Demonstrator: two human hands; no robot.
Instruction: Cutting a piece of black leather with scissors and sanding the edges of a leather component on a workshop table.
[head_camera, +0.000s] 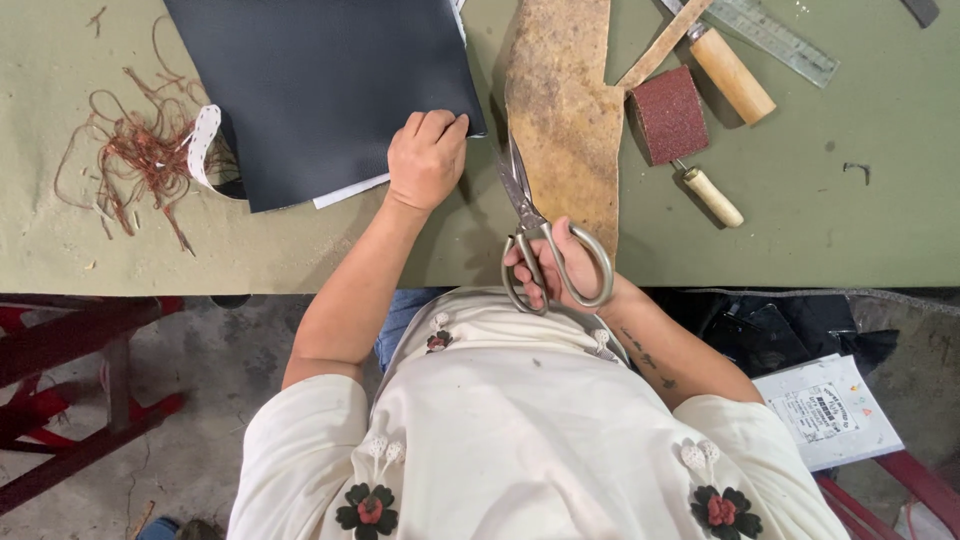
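The big metal scissors lie near the front edge of the green worktop, right in front of the person. Their long line runs away from the body: the blades point up and a little to the left, and the two loop handles sit close to the person's chest. The right hand is on them, with its fingers pushed through the loops and curled around them, so it grips the scissors. The blades look closed. Just left of the blade tips is the corner of a dark sheet, which lies flat and spreads away to the upper left. The left hand is curled on that corner, fingers bent over the edge, pressing or pinching it. So the two hands are near each other, the left one farther up the worktop. A brown leather piece lies just right of the blades. A sanding block and a wooden handled tool lie farther right. Tangled reddish threads lie far left.
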